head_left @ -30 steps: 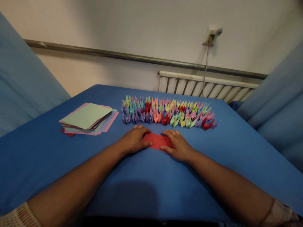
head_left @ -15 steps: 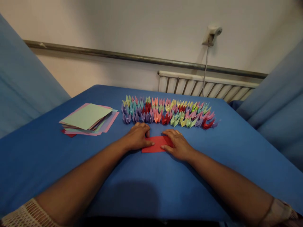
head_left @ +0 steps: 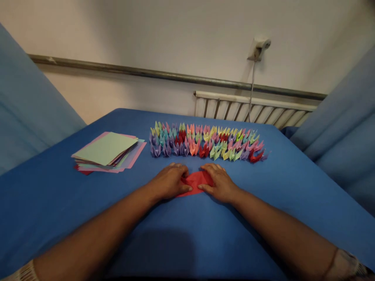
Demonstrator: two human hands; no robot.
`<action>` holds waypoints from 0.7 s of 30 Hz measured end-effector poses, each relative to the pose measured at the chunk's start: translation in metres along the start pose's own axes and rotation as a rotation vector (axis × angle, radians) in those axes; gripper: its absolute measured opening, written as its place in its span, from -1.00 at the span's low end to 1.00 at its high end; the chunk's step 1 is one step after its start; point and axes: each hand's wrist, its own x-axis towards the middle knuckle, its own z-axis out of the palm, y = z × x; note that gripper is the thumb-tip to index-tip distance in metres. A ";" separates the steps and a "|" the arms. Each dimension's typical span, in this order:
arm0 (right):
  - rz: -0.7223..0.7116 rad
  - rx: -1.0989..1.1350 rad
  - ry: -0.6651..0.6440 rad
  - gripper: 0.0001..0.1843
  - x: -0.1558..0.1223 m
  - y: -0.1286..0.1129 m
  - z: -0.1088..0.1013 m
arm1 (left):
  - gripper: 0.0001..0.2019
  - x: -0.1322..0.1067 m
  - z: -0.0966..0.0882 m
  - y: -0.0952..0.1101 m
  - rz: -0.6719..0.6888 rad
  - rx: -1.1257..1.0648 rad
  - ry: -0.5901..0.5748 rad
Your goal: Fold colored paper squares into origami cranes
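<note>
A folded sheet of red paper [head_left: 197, 182] lies between my two hands on the blue-covered table. My left hand [head_left: 172, 181] grips its left end, with the thumb on top and the fingers curled behind the far edge. At the right end, my right hand [head_left: 219, 182] holds the paper the same way, thumb on top. The middle of the paper looks creased and slightly buckled. Just beyond my hands stand rows of folded paper cranes [head_left: 204, 150] in many colours.
A stack of coloured paper sheets [head_left: 107, 150] sits to the left, pale green on top. Blue curtains [head_left: 348, 128] hang on both sides. Behind the table are a metal rail [head_left: 140, 73], a radiator [head_left: 228, 104] and a wall socket with a plugged-in cord [head_left: 259, 49].
The red paper has gone from lying flat to creased and buckled between my hands. My thumbs have drawn a little closer together. The view has tilted slightly upward.
</note>
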 end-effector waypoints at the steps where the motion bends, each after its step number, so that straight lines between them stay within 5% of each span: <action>1: 0.001 0.013 0.005 -0.34 0.000 0.000 0.001 | -0.77 0.000 -0.001 0.000 -0.003 -0.006 0.012; 7: 0.052 0.366 0.159 -0.14 0.006 0.008 0.009 | -0.76 -0.003 -0.004 -0.002 -0.116 -0.256 -0.014; 12: 0.135 0.817 0.144 -0.61 0.012 0.012 0.009 | -0.68 -0.006 -0.002 0.002 -0.085 -0.500 0.084; 17: 0.209 1.013 0.211 -0.59 0.011 0.006 0.007 | -0.67 -0.004 -0.002 0.006 -0.210 -0.691 0.284; 21: 0.230 1.007 0.285 -0.60 0.010 0.004 0.004 | -0.67 0.001 0.003 0.002 -0.276 -0.956 0.318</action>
